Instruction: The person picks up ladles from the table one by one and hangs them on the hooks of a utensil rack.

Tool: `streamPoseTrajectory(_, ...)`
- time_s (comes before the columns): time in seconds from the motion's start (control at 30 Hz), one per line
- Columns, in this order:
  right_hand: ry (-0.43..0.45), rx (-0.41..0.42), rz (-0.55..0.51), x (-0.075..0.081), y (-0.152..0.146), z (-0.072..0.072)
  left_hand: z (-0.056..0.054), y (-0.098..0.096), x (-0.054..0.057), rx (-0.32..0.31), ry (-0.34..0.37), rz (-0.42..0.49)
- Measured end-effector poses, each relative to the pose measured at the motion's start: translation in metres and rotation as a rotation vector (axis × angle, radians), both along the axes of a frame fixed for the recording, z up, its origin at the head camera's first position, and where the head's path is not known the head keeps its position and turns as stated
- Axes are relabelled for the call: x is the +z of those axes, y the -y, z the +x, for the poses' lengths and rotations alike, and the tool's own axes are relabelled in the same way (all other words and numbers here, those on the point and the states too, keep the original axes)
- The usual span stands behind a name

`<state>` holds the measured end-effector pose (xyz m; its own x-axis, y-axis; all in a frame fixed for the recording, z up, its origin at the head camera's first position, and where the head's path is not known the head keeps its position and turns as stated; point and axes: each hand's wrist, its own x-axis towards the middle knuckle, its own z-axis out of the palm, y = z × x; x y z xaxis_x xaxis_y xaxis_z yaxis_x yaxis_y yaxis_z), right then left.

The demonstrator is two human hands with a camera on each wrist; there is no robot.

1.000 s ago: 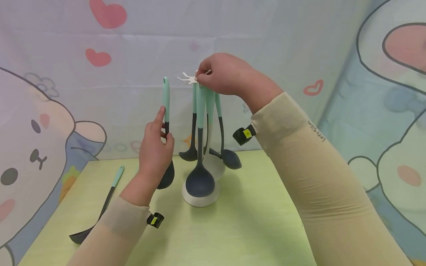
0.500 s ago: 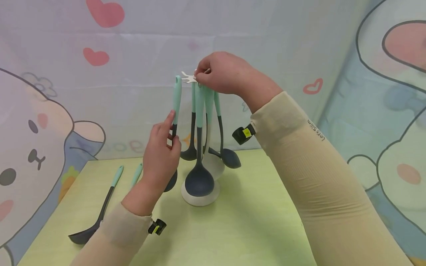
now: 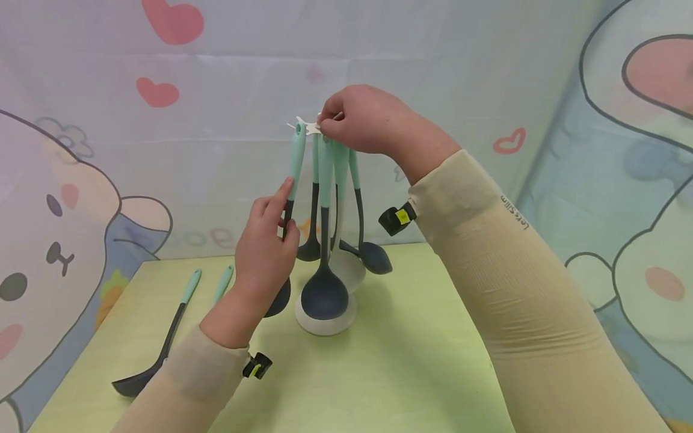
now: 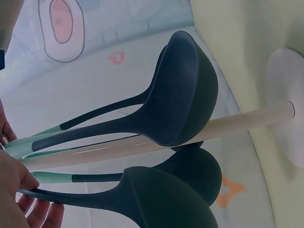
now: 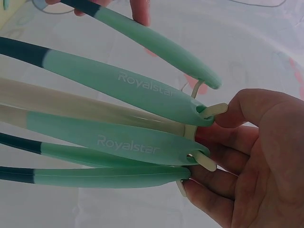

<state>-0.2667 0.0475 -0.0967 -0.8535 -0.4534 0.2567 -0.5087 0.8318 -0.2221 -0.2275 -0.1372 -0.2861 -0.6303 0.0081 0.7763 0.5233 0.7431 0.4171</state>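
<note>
Head view: ladle (image 3: 289,211) pinched mid-length by left hand (image 3: 265,252), handle (image 3: 297,153) above, bowl (image 3: 280,299) below.

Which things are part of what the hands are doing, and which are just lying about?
Part of the job:
left hand
held utensil
right hand, gripping at the top
rack
hanging utensils

Just lying about (maybe for later):
far-left utensil
half-hidden green-handled utensil
</note>
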Motion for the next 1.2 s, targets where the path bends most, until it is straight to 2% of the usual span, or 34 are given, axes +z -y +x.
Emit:
streamPoseTrajectory(0.4, -0.02, 0.007, 0.012, -0.001, 0.0, -0.002, -0.003, -0.003, 0.001, 0.041, 0.03, -0.057)
streamPoseTrajectory(0.57, -0.023, 0.0, 0.024, 0.0, 0.001, -0.001, -0.01, -0.004, 0.0, 0.048, 0.042, -0.048)
streamPoseTrajectory(0.8, -0.056, -0.05, 0.066, 0.0, 0.004, 0.003, -0.019, -0.012, -0.006, 0.002, 0.047, -0.013)
streamPoseTrajectory(1.0, -0.076, -0.113, 0.102, 0.0, 0.007, 0.006, -0.018, -0.021, -0.01, -0.037, 0.043, 0.006)
streamPoseTrajectory(1.2, -0.116, -0.157, 0.112, 0.0, 0.01, 0.008, -0.018, -0.026, -0.013, -0.069, 0.075, 0.037)
